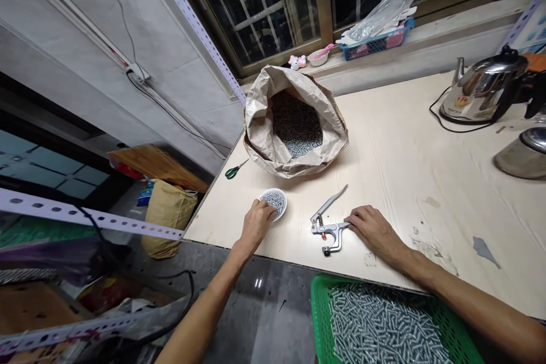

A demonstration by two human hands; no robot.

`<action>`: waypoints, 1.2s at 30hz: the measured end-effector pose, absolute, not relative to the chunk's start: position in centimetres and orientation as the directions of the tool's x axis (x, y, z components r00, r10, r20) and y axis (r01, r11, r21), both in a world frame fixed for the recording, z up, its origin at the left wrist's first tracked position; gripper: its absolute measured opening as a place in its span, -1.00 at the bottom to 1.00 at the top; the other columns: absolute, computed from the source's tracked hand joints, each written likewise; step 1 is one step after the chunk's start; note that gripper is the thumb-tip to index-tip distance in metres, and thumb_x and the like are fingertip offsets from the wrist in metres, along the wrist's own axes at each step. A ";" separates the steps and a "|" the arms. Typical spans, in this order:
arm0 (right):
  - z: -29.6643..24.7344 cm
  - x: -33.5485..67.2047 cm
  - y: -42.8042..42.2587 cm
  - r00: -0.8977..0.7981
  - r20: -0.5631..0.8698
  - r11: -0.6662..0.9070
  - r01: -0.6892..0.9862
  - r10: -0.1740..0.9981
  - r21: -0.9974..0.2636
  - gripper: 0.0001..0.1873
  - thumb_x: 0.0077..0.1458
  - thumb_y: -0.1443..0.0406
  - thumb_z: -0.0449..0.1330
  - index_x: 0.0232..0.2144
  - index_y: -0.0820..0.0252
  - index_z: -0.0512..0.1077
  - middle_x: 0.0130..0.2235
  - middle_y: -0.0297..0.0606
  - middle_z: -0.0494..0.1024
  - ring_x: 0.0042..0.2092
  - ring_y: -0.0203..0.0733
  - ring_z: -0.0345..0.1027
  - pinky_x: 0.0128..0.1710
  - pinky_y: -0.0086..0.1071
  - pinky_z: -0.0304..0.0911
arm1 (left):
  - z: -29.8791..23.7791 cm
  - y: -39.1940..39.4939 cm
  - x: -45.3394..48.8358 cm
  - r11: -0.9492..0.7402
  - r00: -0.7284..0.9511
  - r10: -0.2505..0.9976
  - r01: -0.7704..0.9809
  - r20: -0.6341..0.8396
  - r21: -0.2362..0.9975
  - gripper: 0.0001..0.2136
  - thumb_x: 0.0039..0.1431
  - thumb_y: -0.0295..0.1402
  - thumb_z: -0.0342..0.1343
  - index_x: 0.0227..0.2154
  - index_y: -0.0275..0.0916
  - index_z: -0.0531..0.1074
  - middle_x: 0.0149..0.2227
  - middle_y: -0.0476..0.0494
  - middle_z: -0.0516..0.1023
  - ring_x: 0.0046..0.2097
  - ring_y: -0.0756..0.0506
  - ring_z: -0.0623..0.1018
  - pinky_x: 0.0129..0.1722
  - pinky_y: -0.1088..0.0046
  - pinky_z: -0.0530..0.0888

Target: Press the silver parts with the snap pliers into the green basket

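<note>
My left hand [257, 220] rests at the near rim of a small white dish [276, 200] filled with little metal pieces, fingers curled into the dish; what they pinch is hidden. My right hand [372, 228] lies on the pale table [401, 148], its fingertips on the handle end of metal hand pliers [329, 225], whose upper lever sticks up and away. Behind both stands an open paper sack [294, 119] full of small metal pieces. A green basket [324, 318] of similar silvery cylinders sits below the table's near edge.
Green-handled scissors [235, 170] lie left of the sack by the table's left edge. Steel kettles [486, 88] with a black cord stand at the far right. On the windowsill sits a blue basket [375, 42] holding a plastic bag. Perforated metal rails [85, 217] run on the left.
</note>
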State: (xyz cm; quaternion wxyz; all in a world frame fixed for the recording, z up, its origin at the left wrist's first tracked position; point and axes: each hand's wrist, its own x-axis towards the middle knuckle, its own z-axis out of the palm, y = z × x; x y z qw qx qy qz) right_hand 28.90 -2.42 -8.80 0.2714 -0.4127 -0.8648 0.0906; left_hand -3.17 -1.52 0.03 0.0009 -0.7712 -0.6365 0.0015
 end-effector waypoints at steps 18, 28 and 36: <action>-9.5 28.8 -2.2 -0.504 0.440 0.659 0.665 0.743 -0.351 -0.80 0.26 0.33 -0.01 -0.25 0.17 0.42 -0.27 -0.18 0.43 -0.19 -0.10 0.20 -0.23 -0.27 0.13 | 1.2 0.9 -4.9 -0.415 0.388 0.894 0.906 -0.223 -0.087 -0.80 0.20 -0.52 -0.03 -0.42 -0.28 0.49 -0.29 -0.21 0.48 -0.17 -0.13 0.45 -0.23 0.43 0.39; -7.7 29.2 -3.3 -0.574 0.608 0.707 0.706 0.548 0.030 -0.75 0.27 0.45 -0.05 -0.21 0.13 0.40 -0.31 -0.30 0.49 -0.31 -0.20 0.15 -0.20 -0.23 -0.02 | -0.9 -6.1 2.6 -0.128 -0.002 0.983 0.702 0.182 0.700 -0.84 0.16 -0.27 0.12 -0.36 -0.22 0.53 -0.39 -0.06 0.58 -0.37 -0.03 0.53 -0.35 0.51 0.45; -7.7 29.3 -3.7 -0.569 0.690 0.739 0.670 0.446 0.075 -0.80 0.23 0.47 0.04 -0.22 0.12 0.39 -0.26 -0.35 0.52 -0.30 -0.24 0.15 -0.20 -0.22 -0.04 | -5.9 -8.0 6.3 -0.150 -0.117 0.958 0.579 0.263 0.802 -0.88 0.16 -0.32 0.12 -0.37 -0.23 0.52 -0.35 -0.09 0.55 -0.28 -0.04 0.53 -0.25 0.49 0.44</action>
